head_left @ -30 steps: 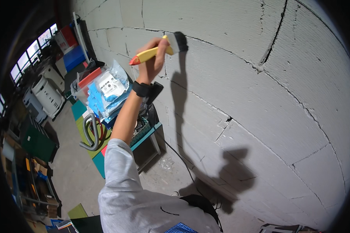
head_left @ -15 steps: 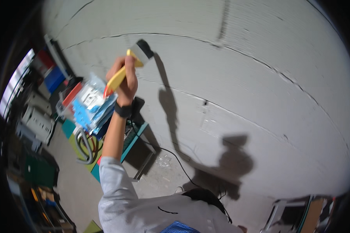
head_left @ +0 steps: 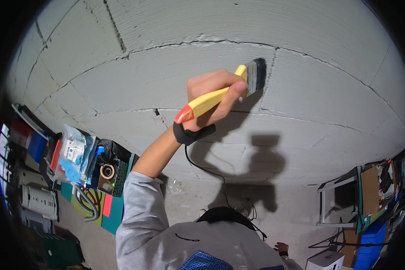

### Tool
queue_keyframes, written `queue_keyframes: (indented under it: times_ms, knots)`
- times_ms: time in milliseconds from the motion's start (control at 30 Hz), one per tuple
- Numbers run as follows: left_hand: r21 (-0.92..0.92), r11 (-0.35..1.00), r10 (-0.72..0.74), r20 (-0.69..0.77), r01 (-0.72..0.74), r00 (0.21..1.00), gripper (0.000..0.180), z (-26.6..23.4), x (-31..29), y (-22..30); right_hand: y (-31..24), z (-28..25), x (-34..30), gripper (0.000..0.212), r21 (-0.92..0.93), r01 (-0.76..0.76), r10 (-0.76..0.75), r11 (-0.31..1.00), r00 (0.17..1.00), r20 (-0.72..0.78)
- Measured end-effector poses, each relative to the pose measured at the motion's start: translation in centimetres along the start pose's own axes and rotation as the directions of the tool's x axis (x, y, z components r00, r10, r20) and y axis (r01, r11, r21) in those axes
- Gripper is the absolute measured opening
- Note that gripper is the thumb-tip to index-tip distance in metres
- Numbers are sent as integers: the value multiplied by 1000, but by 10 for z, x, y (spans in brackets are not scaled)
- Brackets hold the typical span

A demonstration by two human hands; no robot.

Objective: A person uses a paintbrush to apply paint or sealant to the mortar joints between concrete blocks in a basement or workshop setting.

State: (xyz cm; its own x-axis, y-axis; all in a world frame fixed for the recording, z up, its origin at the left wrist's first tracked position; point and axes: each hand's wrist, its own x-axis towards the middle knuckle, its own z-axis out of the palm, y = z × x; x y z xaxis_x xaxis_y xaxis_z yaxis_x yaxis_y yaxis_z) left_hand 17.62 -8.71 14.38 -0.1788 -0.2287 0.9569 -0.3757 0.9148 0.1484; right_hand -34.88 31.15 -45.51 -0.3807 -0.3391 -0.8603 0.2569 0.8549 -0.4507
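My left hand is closed round the handle of a flat paintbrush. The handle is yellow with a red end, the ferrule is silver and the bristles are dark. Those bristles meet or nearly meet the pale grey block wall, close to an upright joint. A black band sits on my left wrist, with a dark cable hanging from it. Low on the right, my right hand hangs beside my body, small in the view, fingers loosely apart and nothing seen in it.
At left stands a green-topped table with blue plastic packets, a tape roll and a grey hose. A metal-framed stand and a blue bin are at right. The cable runs down before the wall.
My left hand has carried the paintbrush rightward along the wall, and the brush now points more to the right. The view has shifted too, and my right hand now shows more fully.
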Motion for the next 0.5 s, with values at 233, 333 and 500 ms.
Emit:
queue_keyframes:
  times_ms: [233, 333, 500]
  knots:
    - [-64, 989, -136, -26, 134, 990, 33, 12, 8, -15, 91, -26, 72, 42, 107, -130, 118, 986, 987, 110]
    - [67, 980, -184, -29, 186, 982, 31, -1, 6, -12, 68, -37, 77, 41, 58, -99, 93, 993, 991, 95]
    - [436, 880, -126, -166, 187, 978, 21, -54, -12, 17, -40, -6, 25, 39, -131, 26, -12, 991, 994, 108]
